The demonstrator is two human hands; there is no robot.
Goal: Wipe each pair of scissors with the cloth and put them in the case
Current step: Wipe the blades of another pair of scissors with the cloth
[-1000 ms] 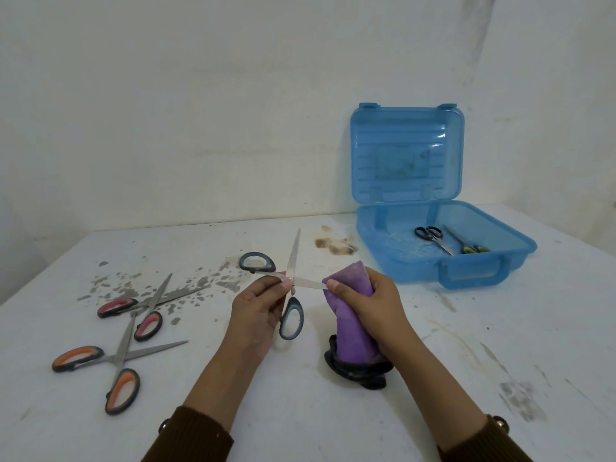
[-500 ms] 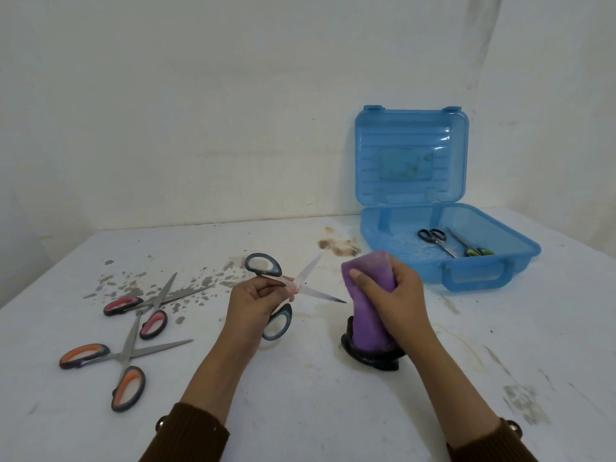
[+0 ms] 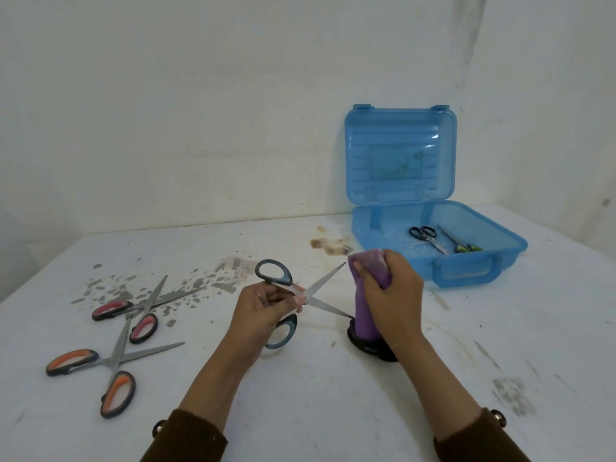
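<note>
Scissors [image 3: 325, 278] tip perhaps against cloth [image 3: 366, 315]

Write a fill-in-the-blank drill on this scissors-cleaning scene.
The left hand holds the grey-handled scissors with their blades ___.
The right hand grips a cloth coloured ___.
The blue case contains ___ pairs of scissors.
The loose scissors nearest the viewer have ___ handles.
Missing words: open; purple; two; orange.

Case [image 3: 466, 276] translucent blue; cloth [image 3: 366, 311] purple; held scissors [image 3: 281, 280] grey-blue handles; pink-handled scissors [image 3: 144, 328], orange-handled scissors [image 3: 118, 393]; sleeves [image 3: 186, 438] probably brown.
</note>
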